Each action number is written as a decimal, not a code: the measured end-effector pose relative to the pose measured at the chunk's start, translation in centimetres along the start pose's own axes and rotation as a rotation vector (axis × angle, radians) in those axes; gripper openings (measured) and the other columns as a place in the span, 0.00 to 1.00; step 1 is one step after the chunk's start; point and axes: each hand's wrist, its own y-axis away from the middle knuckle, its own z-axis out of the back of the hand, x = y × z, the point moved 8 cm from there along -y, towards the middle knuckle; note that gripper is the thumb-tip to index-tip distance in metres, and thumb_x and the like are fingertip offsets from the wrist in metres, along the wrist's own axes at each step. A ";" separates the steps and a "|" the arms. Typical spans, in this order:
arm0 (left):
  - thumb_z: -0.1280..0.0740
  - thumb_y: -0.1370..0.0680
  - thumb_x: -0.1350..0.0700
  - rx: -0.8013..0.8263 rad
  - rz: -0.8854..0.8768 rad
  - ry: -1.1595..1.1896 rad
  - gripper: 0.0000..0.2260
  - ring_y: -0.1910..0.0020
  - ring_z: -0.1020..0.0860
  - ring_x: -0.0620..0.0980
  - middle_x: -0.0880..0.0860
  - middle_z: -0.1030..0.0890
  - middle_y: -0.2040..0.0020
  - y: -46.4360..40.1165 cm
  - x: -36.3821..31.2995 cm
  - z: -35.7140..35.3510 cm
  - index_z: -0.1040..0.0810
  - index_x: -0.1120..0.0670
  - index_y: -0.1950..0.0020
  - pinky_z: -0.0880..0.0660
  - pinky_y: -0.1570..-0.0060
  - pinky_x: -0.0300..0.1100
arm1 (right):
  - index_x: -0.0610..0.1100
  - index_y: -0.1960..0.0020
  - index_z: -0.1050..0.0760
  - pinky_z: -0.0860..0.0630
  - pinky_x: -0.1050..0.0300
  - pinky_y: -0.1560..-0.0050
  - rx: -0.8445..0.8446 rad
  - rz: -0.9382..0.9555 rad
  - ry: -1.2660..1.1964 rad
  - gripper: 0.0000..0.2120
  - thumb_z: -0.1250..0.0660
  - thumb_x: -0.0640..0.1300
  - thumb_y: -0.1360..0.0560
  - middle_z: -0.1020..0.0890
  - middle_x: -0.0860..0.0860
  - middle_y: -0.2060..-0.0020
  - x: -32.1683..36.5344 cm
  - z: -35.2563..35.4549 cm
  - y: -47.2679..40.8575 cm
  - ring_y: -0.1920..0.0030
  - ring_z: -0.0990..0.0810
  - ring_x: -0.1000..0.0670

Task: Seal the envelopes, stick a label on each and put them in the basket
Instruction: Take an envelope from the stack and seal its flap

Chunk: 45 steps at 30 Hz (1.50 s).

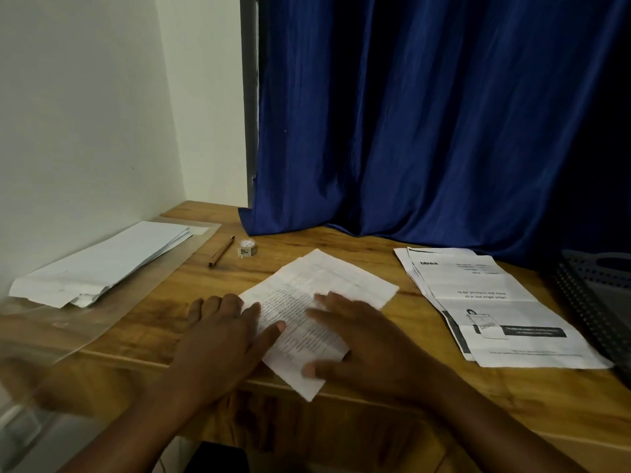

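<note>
On the folded sheet [317, 295], both hands.

The dark perforated basket [601, 302] at the right edge of the frame is cut off, only its left part showing. Print on the folded sheet [317, 302] under both hands is too small to read. The clear plastic sleeve [68, 332] at lower left smears into blur. The small tape roll's [247, 248] label is illegible.

blue curtain [426, 114] behind table | pen [222, 250] beside small tape roll [248, 248] | white wall [85, 114] left
</note>
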 end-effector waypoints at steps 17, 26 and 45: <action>0.39 0.35 0.20 0.309 -0.355 1.067 0.36 0.28 0.30 0.40 0.35 0.27 0.28 2.3 -1.4 2.9 0.24 0.34 0.32 0.27 0.31 0.51 | 0.60 0.39 0.18 0.29 0.65 0.32 -0.151 0.107 -0.233 0.16 0.27 0.53 0.27 0.22 0.68 0.37 -2.2 1.2 7.6 0.32 0.28 0.65; 0.21 0.44 0.30 0.245 -0.465 1.180 0.44 0.33 0.24 0.44 0.45 0.21 0.32 2.3 -2.0 4.1 0.22 0.47 0.31 0.23 0.38 0.41 | 0.50 0.55 0.14 0.27 0.62 0.67 -0.330 -0.179 -0.738 0.15 0.28 0.62 0.27 0.15 0.50 0.65 -5.4 4.4 7.7 0.66 0.19 0.55; 0.31 0.20 0.45 -0.324 0.116 1.319 0.20 0.45 0.20 0.43 0.42 0.19 0.45 -10.4 0.1 0.3 0.32 0.39 0.30 0.22 0.44 0.48 | 0.49 0.33 0.28 0.19 0.57 0.60 -0.704 -0.532 -1.150 0.22 0.28 0.54 0.24 0.12 0.46 0.56 -15.3 4.5 -3.0 0.59 0.15 0.49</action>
